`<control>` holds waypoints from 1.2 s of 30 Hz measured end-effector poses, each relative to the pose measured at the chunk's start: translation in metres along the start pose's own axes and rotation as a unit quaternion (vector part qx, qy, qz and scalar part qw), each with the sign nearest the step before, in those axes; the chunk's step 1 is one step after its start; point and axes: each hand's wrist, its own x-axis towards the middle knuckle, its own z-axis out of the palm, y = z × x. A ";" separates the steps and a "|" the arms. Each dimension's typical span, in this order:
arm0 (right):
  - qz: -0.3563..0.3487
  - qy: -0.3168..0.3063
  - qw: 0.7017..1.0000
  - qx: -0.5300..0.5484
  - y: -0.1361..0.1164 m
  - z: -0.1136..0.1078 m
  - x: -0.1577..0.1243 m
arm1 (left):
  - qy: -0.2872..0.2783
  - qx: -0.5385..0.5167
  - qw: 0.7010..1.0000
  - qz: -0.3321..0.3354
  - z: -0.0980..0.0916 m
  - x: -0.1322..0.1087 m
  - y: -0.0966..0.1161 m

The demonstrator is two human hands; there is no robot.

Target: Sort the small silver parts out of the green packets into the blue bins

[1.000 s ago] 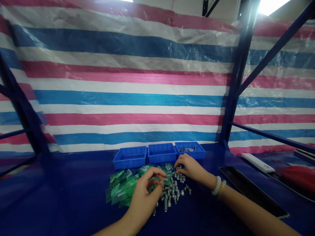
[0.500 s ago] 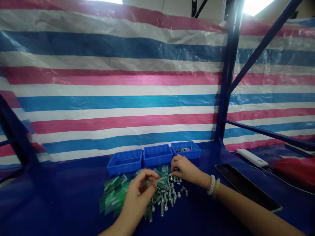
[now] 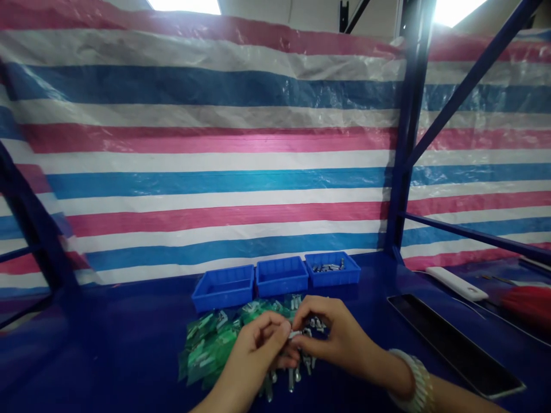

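Note:
My left hand (image 3: 260, 350) and my right hand (image 3: 329, 332) meet over the pile, fingertips almost touching. A small silver bolt (image 3: 294, 334) shows between the two sets of fingertips, both hands pinching at it; its far end is hidden by the fingers. Under and behind the hands lies a heap of loose metal bolts (image 3: 291, 378), partly covered. Left of them, beside my left hand, spreads a pile of green-tinted clear plastic bags (image 3: 209, 353), some with metal pieces inside.
Three blue bins stand in a row behind the pile: left bin (image 3: 224, 298), middle bin (image 3: 282, 287), and right bin (image 3: 333, 279) with metal parts inside. A dark flat panel (image 3: 451, 344), a white device (image 3: 457, 283) and a red bundle (image 3: 527, 310) lie rightward. A blue post (image 3: 400, 189) rises behind.
My right hand has come back from near the right bin toward me, to my left hand, with a bolt between the fingertips. My left hand's fingers have closed in. The view has shifted slightly.

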 end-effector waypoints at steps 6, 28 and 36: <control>0.114 -0.020 0.980 0.162 0.002 -0.002 0.002 | 0.021 0.100 0.989 0.108 -0.004 0.000 0.003; 0.068 0.126 0.954 -0.262 0.071 -0.086 0.041 | 0.044 0.438 0.814 0.379 -0.008 -0.004 0.007; -0.045 -0.135 0.968 -0.209 0.026 -0.024 0.011 | 0.100 0.404 0.840 0.349 -0.013 0.002 0.008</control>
